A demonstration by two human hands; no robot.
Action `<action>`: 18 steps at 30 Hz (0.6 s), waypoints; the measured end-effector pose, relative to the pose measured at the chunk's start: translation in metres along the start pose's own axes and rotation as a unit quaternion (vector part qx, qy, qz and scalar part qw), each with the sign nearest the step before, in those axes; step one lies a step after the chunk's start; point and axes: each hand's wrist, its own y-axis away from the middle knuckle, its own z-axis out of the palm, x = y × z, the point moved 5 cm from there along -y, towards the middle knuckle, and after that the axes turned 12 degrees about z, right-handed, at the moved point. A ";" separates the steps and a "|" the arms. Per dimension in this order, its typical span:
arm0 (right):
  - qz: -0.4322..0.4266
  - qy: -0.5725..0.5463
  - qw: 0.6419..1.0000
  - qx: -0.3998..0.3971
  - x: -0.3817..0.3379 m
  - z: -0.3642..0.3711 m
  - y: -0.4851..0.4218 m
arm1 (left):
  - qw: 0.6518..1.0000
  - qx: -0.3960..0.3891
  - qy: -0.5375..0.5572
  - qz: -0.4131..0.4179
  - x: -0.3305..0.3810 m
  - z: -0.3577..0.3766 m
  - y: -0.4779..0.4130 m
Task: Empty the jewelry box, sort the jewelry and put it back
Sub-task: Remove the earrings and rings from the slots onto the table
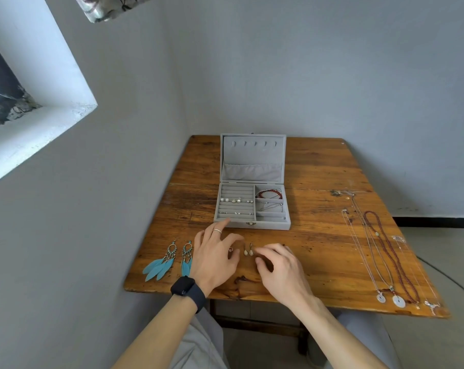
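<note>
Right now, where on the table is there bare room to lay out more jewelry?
Free: the wood between the jewelry box and the necklaces, and left of the box. Crowded: the front edge, with feather earrings, left hand, drop earrings, right hand.

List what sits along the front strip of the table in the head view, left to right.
Feather earrings → left hand → small drop earrings → right hand → necklaces laid out lengthwise near the table's right edge.

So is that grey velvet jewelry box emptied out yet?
Not yet: the grey velvet jewelry box holds pearl studs and a red bead bracelet.
</note>
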 end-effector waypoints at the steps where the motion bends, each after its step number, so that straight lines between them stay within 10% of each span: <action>1: -0.005 0.004 1.000 -0.003 -0.001 -0.003 -0.002 | 1.000 0.008 -0.005 -0.001 -0.002 -0.003 -0.001; 18: -0.106 0.127 0.986 -0.019 -0.050 -0.007 -0.117 | 0.991 -0.042 0.020 -0.123 -0.080 -0.010 -0.077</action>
